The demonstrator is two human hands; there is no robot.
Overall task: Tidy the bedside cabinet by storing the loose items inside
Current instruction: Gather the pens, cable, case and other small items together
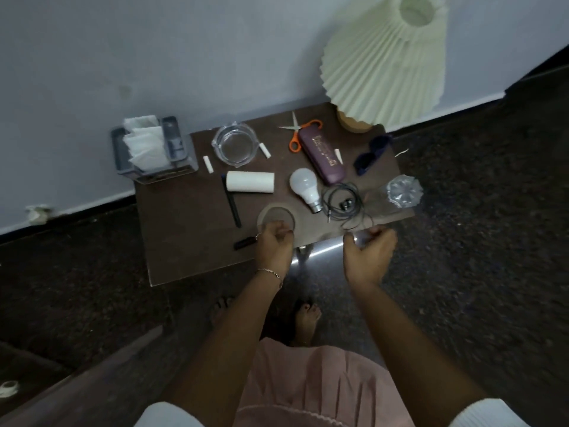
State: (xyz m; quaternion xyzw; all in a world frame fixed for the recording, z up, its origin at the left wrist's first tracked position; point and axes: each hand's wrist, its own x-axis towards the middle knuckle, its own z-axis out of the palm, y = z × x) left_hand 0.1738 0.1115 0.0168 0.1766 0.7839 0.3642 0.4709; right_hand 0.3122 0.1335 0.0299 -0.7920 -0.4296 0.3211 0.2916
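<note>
The brown bedside cabinet top [184,241] carries loose items. My left hand [274,245] is at its front edge, fingers curled on the near rim of a clear round ring [276,214]; a small black stick [244,242] lies just left of it. My right hand [368,254] hovers at the front edge, blurred, fingers loosely curled with nothing visible in them, just below the tangled black earphones [343,204]. Behind lie a white bulb [303,183], a white roll [250,181], a black pen [231,201], a purple case [321,155], orange scissors [297,134] and dark sunglasses [371,154].
A glass ashtray [234,143] and small white sticks [208,164] sit at the back. A grey tissue holder [151,146] stands at the left corner, a pleated lamp [388,57] at the right, a clear plastic bottle [400,192] at the right edge. Dark floor surrounds the cabinet.
</note>
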